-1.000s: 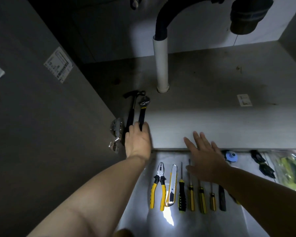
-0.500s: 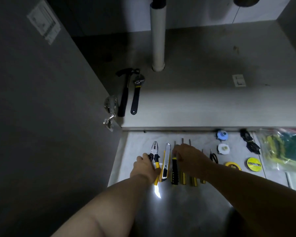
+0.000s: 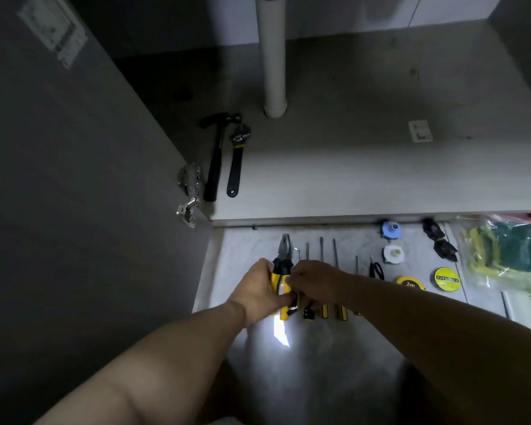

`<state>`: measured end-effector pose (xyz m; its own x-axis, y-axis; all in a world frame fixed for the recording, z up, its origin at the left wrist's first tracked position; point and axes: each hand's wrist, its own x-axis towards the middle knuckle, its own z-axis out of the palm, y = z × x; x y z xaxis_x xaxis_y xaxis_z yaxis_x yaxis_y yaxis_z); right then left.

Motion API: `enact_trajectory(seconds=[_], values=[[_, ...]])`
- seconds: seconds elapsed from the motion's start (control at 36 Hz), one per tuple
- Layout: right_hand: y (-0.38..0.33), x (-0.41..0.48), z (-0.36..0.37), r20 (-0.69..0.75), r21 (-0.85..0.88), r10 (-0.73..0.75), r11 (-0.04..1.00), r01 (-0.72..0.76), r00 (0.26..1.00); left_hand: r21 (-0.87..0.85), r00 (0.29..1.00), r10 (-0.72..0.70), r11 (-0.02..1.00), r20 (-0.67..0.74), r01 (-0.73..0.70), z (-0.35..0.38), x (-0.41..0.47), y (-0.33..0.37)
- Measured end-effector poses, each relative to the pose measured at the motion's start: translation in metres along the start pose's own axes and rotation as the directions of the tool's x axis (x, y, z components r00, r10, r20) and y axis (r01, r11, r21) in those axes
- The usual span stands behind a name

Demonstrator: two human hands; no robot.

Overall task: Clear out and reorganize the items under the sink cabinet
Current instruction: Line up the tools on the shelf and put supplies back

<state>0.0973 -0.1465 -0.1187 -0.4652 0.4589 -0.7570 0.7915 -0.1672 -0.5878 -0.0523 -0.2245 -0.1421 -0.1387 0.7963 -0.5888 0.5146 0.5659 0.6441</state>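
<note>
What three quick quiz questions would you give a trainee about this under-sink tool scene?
1. True or false: the hammer lies on the cabinet floor, just left of the wrench.
2. Pick one: the left hand grips A) the wrench, B) the pliers, C) the hammer.
3. Short answer: how many tools lie on the cabinet floor?
Key: 1 true; 2 B; 3 two.
</note>
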Motion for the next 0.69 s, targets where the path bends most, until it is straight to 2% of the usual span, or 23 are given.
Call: enact_trajectory(seconds=[0.08, 0.19, 0.33, 0.42, 0.5, 0.56, 0.58, 0.64, 0.69], values=[[-0.006, -0.008, 0.001, -0.015, 0.139, -0.027, 0.99, 0.029, 1.0, -0.033, 0.998, 0.069, 0.997, -0.015, -0.069, -0.006, -0.006, 0.018], [-0.007, -0.022, -0.014, -0.163, 0.076, -0.147, 0.984, 0.161, 0.975, -0.068, 0.99, 0.129, 0.989, -0.058, -0.133, -0.008, -0.009, 0.037], [-0.005, -0.032, -0.036, -0.173, 0.284, -0.153, 0.938, 0.198, 0.973, 0.081, 0.956, 0.24, 0.97, -0.172, -0.229, -0.012, -0.01, 0.053], [-0.009, -0.034, -0.044, -0.226, 0.301, -0.211, 0.913, 0.274, 0.951, 0.169, 0.916, 0.309, 0.947, -0.257, -0.272, -0.015, -0.005, 0.062], [-0.018, -0.029, -0.053, -0.344, 0.321, -0.217, 0.887, 0.332, 0.913, 0.215, 0.868, 0.332, 0.939, -0.37, -0.268, -0.023, 0.007, 0.074], [-0.025, -0.024, -0.059, -0.462, 0.229, -0.244, 0.896, 0.381, 0.853, 0.241, 0.833, 0.313, 0.945, -0.457, -0.222, -0.033, 0.019, 0.083], [-0.027, -0.022, -0.061, -0.522, 0.131, -0.269, 0.912, 0.389, 0.809, 0.25, 0.814, 0.295, 0.949, -0.5, -0.19, -0.039, 0.026, 0.087], [-0.028, -0.018, -0.067, -0.6, -0.118, -0.337, 0.934, 0.337, 0.725, 0.271, 0.791, 0.243, 0.957, -0.562, -0.102, -0.053, 0.038, 0.094], [-0.027, -0.017, -0.072, -0.604, -0.305, -0.399, 0.915, 0.263, 0.69, 0.281, 0.79, 0.172, 0.96, -0.589, 0.0, -0.065, 0.048, 0.1]])
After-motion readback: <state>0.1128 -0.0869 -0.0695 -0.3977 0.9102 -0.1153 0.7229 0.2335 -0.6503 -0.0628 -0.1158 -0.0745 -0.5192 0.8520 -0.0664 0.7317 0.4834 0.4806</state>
